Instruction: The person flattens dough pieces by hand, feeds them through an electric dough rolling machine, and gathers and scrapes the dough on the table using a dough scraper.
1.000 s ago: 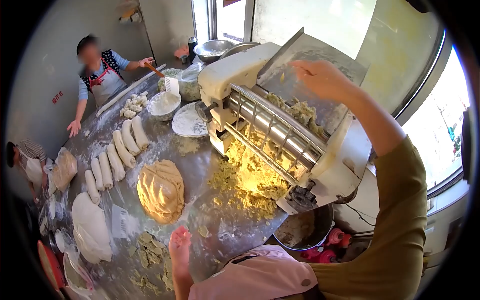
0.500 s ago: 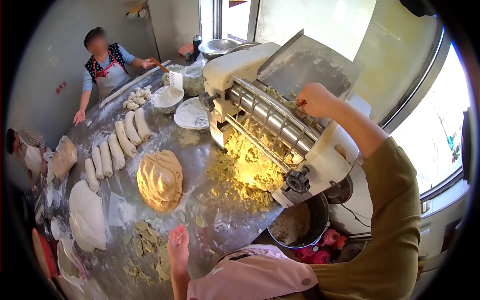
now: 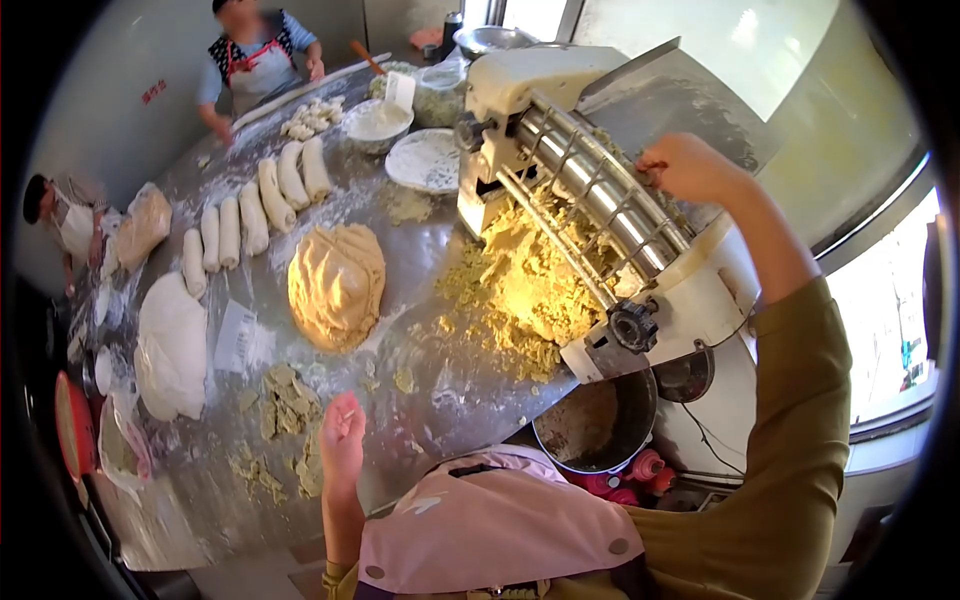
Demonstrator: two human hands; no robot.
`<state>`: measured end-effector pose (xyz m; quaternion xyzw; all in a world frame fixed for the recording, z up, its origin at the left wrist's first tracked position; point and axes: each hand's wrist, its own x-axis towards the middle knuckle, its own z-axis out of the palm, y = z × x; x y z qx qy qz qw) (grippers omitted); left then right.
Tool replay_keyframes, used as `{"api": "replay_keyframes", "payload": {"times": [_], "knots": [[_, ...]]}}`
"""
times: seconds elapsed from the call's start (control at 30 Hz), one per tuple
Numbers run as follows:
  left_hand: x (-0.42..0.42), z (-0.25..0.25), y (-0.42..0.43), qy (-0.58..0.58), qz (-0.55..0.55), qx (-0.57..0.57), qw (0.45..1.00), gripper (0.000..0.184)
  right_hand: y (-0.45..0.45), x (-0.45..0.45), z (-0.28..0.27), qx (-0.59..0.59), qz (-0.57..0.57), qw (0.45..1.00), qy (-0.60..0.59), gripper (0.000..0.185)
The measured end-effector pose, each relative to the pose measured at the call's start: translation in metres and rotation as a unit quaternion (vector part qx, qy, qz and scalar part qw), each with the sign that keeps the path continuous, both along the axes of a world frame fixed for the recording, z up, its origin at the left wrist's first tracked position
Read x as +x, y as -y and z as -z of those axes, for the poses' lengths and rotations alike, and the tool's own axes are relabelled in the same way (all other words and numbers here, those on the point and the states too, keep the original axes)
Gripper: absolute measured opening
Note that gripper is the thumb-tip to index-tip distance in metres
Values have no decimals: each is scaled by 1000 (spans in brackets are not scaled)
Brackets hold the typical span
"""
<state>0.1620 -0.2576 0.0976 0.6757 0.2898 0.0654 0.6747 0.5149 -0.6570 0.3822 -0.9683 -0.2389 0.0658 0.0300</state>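
My right hand [image 3: 695,167] is at the top of the dough roller machine [image 3: 600,185], by the feed side behind the metal rollers. Its fingers are curled closed, and what they hold, if anything, is hidden. Yellow crumbly dough [image 3: 530,290] lies heaped beneath the rollers and spreads onto the metal table [image 3: 420,450]. Near the table's front edge, my left hand [image 3: 343,430] hovers with its fingers curled together and nothing visible in them. Beside it are flattened greenish dough scraps [image 3: 288,402]. A large smooth tan dough mound [image 3: 336,288] sits farther in.
White dough rolls [image 3: 254,218] line up left of the mound, near a white dough slab [image 3: 170,345]. Bowls [image 3: 378,122] and a floured round board [image 3: 424,160] stand behind. A pot [image 3: 597,425] is below the machine. Two people [image 3: 255,65] are across the table.
The whole view has shifted, with the table and machine sitting differently in frame. My right hand stays by the feed side of the machine. A person across the table has drawn an arm in.
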Motion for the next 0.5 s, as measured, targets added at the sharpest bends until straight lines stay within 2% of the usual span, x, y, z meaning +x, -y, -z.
{"api": "replay_keyframes", "payload": {"times": [0.1, 0.17, 0.2, 0.23, 0.27, 0.3, 0.37, 0.4, 0.47, 0.5], "knots": [[-6, -2, 0, -8, -16, -17, 1000, 35, -6, -5, -16, 5, 15, 996, -84, 24], [-11, 0, 0, 21, -24, -3, 999, 37, 3, 3, -9, 9, 2, 996, -94, 22], [-17, 4, -4, 23, -24, 1, 999, 38, -10, -9, -14, -34, 33, 998, -51, 23], [-26, 7, -8, 19, -29, 6, 999, 39, 16, 4, 4, 42, -59, 997, 41, 27], [-34, 6, -11, -4, -52, 33, 998, 41, 24, 6, 9, 41, -54, 991, 118, 32], [-42, 7, -17, -24, -69, 59, 996, 42, 12, -11, 3, 76, -33, 989, 125, 35], [-64, 13, -35, -35, -83, 213, 973, 47, -8, -48, 3, 170, -36, 979, 106, 38], [-76, 7, -40, -60, -98, 240, 964, 49, -34, -81, 6, 218, -27, 969, 112, 36], [-93, -9, -48, -100, -113, 286, 946, 53, -82, -142, 18, 291, -38, 956, 13, 37], [-108, 10, -54, -79, -117, 350, 926, 69, -117, -176, 21, 214, -93, 972, 0, 38]]}}
